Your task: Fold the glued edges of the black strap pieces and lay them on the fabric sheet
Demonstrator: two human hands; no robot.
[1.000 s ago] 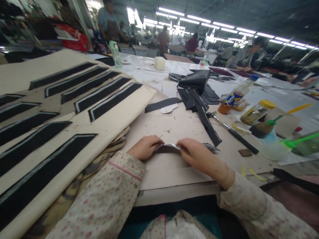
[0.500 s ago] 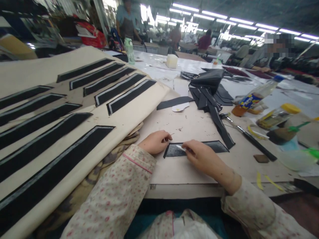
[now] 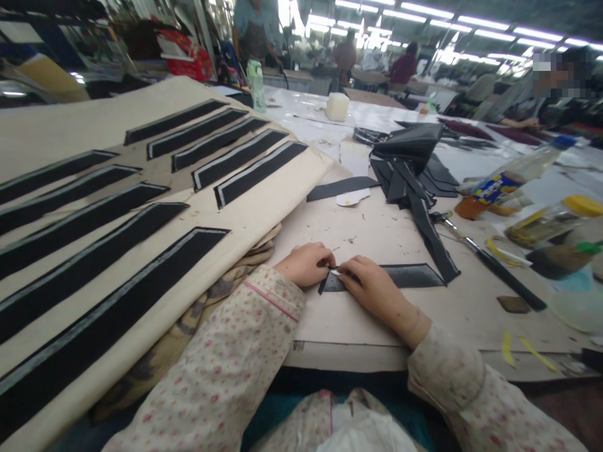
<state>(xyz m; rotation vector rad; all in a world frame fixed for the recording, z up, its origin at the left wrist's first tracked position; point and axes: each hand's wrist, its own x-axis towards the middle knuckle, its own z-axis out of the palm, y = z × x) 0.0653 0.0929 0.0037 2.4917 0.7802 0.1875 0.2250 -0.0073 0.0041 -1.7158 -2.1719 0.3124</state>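
A black strip (image 3: 412, 276) with a greyish, smeared-looking upper face lies flat on the work board in front of me. At its left end my left hand (image 3: 307, 263) is closed, fingertips pinched at the strip's top edge; what they hold is hidden. My right hand (image 3: 374, 284) rests over the strip's left half, its thumb and fingers closed on a small white piece (image 3: 335, 272). Both hands' fingertips nearly meet at that piece. To the left, several black strips (image 3: 261, 172) with pale edge lines lie in rows on a cream sheet (image 3: 264, 216).
Black cut pieces (image 3: 407, 147) are piled beyond the strip, one trailing down to its right end. To the right are a black-handled tool (image 3: 499, 273), a drink bottle (image 3: 513, 179) and a yellow-lidded jar (image 3: 549, 220). A green bottle (image 3: 256, 86) stands farther back. Other people work beyond.
My right hand has moved left along the strip with the white piece, up to my left hand's fingertips. The view has shifted slightly, so the scene sits farther right.
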